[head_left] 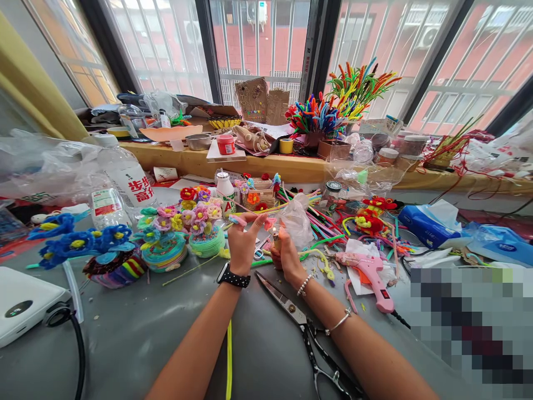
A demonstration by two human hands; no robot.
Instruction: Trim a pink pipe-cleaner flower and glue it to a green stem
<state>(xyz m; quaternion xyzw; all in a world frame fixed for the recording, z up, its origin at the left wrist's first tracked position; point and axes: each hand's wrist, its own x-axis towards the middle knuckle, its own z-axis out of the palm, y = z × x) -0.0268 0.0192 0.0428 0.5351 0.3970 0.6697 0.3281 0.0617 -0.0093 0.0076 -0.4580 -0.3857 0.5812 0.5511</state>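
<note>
Holding a small pink piece (270, 223) between both hands, the person works near the middle of the grey tabletop (137, 333). The left hand (242, 240), with a black watch on the wrist, has its fingers curled and its thumb and forefinger pinched on the left side of the piece; one fingertip carries something pale blue. The right hand (286, 253), with a bead bracelet, is closed around a lighter (275, 240) that stands upright just under the pink piece; whether there is a flame, I cannot tell.

At 6 o'clock from the hands, black scissors (310, 333) lie on the tabletop, near the right forearm. At 3 o'clock lies a pink glue gun (368, 272) on white paper. At 9 o'clock stand little baskets with flowers (183, 233) made from fuzzy wire, and further at 9 o'clock are blue flowers (79, 241). At 12 o'clock, just behind the hands, are a crumpled clear bag (296, 222) and loose colourful wires (320, 222). A yellow wire (229, 355) lies between the forearms. A white device (23, 300) is far at 8 o'clock.
</note>
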